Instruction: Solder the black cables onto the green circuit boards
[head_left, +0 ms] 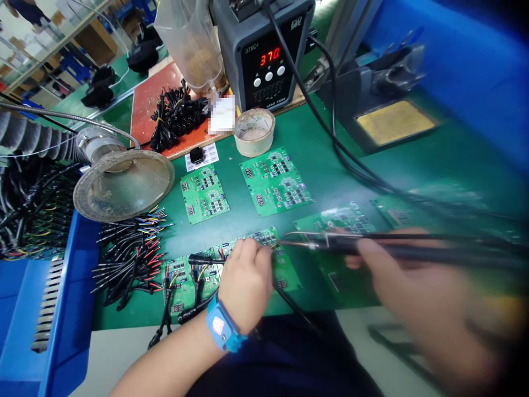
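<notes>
The soldering iron (372, 245) is a slim black rod with a bright metal tip, blurred along most of its length. The right hand (417, 298) has its grip closed around the rod. Its long axis lies nearly level across the view, the tip pointing left and ending just above the near edge of a green circuit board (285, 270) on the green surface (322, 143).

The left hand (246, 281), a blue wrist strap (221, 325) on its wrist, rests fisted on that board with the fingers curled down; what the grip pinches I cannot tell. Black leads with coloured wires are attached to the board's left part.

At the left, a blue bin (49, 309) holds tangled black cables. A loose heap of wire leads (130, 256) lies beside it. Behind the boards stands a soldering station (268, 55) showing 370 in red, with a roll of tape (254, 131) in front of it.
</notes>
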`<action>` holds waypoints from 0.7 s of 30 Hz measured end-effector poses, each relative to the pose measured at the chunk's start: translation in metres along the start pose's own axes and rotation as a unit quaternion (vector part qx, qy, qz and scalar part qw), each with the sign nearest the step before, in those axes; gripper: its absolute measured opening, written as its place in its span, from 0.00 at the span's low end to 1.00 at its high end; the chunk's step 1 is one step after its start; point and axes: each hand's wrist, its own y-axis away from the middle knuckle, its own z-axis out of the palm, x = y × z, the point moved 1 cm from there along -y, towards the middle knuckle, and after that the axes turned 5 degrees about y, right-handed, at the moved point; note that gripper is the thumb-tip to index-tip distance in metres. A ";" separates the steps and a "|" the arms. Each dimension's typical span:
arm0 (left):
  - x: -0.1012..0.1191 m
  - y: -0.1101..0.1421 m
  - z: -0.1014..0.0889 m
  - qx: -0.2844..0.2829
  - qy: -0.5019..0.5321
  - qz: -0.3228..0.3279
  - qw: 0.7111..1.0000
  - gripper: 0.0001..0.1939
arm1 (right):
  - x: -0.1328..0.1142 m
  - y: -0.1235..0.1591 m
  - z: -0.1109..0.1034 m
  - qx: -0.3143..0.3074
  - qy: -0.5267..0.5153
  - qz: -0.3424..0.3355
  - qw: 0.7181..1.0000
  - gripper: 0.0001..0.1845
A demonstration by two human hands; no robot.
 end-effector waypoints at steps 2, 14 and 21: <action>0.002 -0.002 -0.001 -0.005 0.007 -0.017 1.000 0.08 | 0.001 0.000 0.001 0.001 0.009 -0.022 1.000 0.12; 0.004 -0.015 -0.009 -0.053 0.037 -0.072 0.995 0.09 | -0.002 0.001 0.000 0.004 0.027 -0.070 0.997 0.11; 0.005 -0.022 -0.013 -0.078 0.025 -0.095 0.992 0.10 | -0.003 0.003 0.000 -0.024 0.009 -0.087 0.996 0.11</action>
